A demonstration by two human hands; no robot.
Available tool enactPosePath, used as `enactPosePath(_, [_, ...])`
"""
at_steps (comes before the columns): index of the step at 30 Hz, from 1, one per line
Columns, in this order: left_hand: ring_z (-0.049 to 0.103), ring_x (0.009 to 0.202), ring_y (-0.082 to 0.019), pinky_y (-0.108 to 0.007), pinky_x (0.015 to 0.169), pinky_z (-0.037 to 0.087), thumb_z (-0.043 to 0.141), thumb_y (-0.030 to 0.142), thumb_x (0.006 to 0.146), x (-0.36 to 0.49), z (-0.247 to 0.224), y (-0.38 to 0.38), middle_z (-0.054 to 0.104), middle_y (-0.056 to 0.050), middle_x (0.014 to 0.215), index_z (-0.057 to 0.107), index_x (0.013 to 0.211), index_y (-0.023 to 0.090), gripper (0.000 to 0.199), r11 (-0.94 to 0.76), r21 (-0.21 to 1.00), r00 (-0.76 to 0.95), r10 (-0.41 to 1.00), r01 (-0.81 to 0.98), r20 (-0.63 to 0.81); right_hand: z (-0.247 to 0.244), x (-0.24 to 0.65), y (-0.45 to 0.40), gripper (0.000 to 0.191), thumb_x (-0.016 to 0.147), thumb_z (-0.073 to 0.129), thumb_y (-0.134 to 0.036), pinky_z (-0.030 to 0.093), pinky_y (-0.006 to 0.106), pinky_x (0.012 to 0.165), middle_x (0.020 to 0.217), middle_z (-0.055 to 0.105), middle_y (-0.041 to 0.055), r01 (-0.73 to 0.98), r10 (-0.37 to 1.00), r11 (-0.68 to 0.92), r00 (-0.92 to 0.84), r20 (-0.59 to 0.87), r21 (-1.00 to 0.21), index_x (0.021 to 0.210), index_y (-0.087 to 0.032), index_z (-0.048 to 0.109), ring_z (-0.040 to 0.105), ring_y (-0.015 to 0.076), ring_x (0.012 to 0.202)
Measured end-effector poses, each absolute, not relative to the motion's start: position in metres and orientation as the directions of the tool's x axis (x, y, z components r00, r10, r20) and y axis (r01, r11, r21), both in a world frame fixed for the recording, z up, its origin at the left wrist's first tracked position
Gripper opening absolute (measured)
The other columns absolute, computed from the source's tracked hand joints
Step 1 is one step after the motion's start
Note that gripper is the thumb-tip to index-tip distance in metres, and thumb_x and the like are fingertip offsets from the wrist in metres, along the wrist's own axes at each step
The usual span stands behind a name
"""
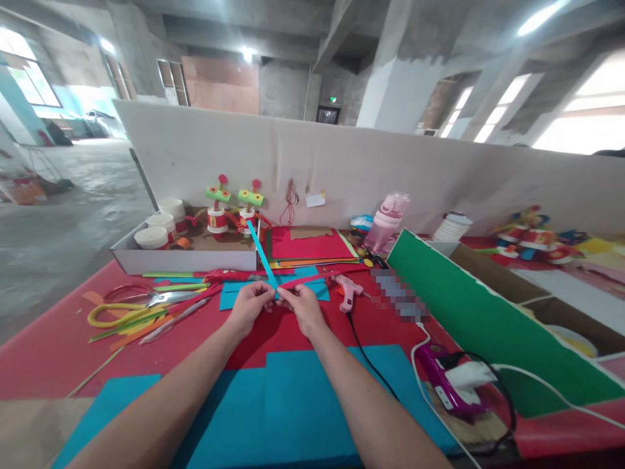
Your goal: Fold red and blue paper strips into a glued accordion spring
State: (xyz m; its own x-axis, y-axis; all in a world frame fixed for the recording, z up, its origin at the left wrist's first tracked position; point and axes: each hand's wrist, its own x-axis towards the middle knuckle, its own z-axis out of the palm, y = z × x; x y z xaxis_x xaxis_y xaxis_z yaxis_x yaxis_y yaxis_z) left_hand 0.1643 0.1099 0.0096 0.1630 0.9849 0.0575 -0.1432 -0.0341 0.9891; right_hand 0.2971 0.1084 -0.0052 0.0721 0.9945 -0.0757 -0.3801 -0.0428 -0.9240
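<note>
Head view: blue strip (262, 256) and pink strip (303, 282) meet in a V above the desk (208, 339). Left hand (250, 305) and right hand (305, 307) look pinched shut at that corner, roughly one strip each. I'd keep it square, press flat, mind the nearby glue gun (348, 291).

Left grip (254, 301) and right grip (299, 303) pinch paper strips (262, 253).

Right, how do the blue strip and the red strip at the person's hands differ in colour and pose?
The blue strip is bright blue; the red strip is pinkish red. In view, the blue strip slants steeply up-left, while the red strip runs right, nearer level. Both are narrow, with near ends at the left hand and right hand.
</note>
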Motion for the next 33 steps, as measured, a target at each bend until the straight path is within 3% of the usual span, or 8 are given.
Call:
enactPosePath(5, [0.048,0.043,-0.009,-0.023,0.048,0.036,0.073,0.035,0.065,0.1635,0.0114,0.1101,0.053,0.002,0.048,0.055,0.061,0.015,0.027,-0.033,0.991,0.153,0.987,-0.131,0.053,-0.0022,0.3023,0.1084,0.032,0.056,0.081,-0.040,0.051,0.028,0.063,0.059,0.065,-0.0007,-0.331,0.991,-0.001,0.123,-0.045,-0.944,0.066,-0.015,0.063,0.064,0.0147,0.056])
enactPosePath(12, [0.047,0.044,-0.009,-0.022,0.046,0.037,0.076,0.034,0.059,0.1630,0.0104,0.1116,0.054,0.001,0.051,0.057,0.061,0.015,0.027,0.003,0.979,0.152,0.988,-0.203,0.028,0.0044,0.3055,0.1065,0.028,0.056,0.079,-0.034,0.053,0.031,0.074,0.063,0.067,0.0000,-0.486,0.996,-0.014,-0.083,0.030,-0.874,0.075,-0.017,0.068,0.064,0.0149,0.064])
enactPosePath(16, [0.047,0.043,-0.009,-0.022,0.046,0.036,0.076,0.033,0.061,0.1634,0.0109,0.1108,0.054,0.001,0.049,0.058,0.060,0.015,0.026,-0.005,0.983,0.163,0.986,-0.185,0.036,0.0030,0.3042,0.1066,0.030,0.058,0.079,-0.036,0.054,0.032,0.071,0.061,0.066,-0.0007,-0.497,0.997,-0.033,-0.072,0.003,-0.867,0.078,-0.017,0.068,0.063,0.0138,0.060])
enactPosePath(24, [0.046,0.042,-0.009,-0.022,0.044,0.036,0.074,0.029,0.059,0.1651,0.0107,0.1107,0.056,0.000,0.048,0.060,0.061,0.014,0.021,0.042,0.981,0.163,0.987,-0.188,-0.011,-0.0031,0.2992,0.1048,0.034,0.050,0.084,-0.038,0.052,0.027,0.062,0.057,0.063,-0.0011,-0.482,0.998,-0.065,-0.050,-0.047,-0.874,0.066,-0.016,0.065,0.058,0.0118,0.054])
enactPosePath(30, [0.046,0.041,-0.008,-0.021,0.044,0.036,0.071,0.024,0.057,0.1666,0.0105,0.1094,0.055,0.001,0.047,0.060,0.060,0.014,0.015,0.090,0.967,0.185,0.982,-0.239,-0.045,-0.0037,0.2966,0.1051,0.038,0.059,0.078,-0.048,0.045,0.022,0.055,0.059,0.061,-0.0028,-0.393,0.998,-0.021,-0.059,0.003,-0.919,0.076,-0.016,0.066,0.054,0.0091,0.051])
enactPosePath(33, [0.047,0.042,-0.009,-0.021,0.043,0.035,0.074,0.026,0.057,0.1650,0.0108,0.1094,0.056,0.000,0.048,0.061,0.060,0.014,0.018,0.124,0.952,0.206,0.976,-0.281,-0.066,-0.0026,0.2980,0.1050,0.038,0.061,0.075,-0.051,0.046,0.022,0.055,0.055,0.057,-0.0043,-0.434,0.998,-0.041,-0.057,-0.018,-0.900,0.076,-0.017,0.065,0.052,0.0092,0.050])
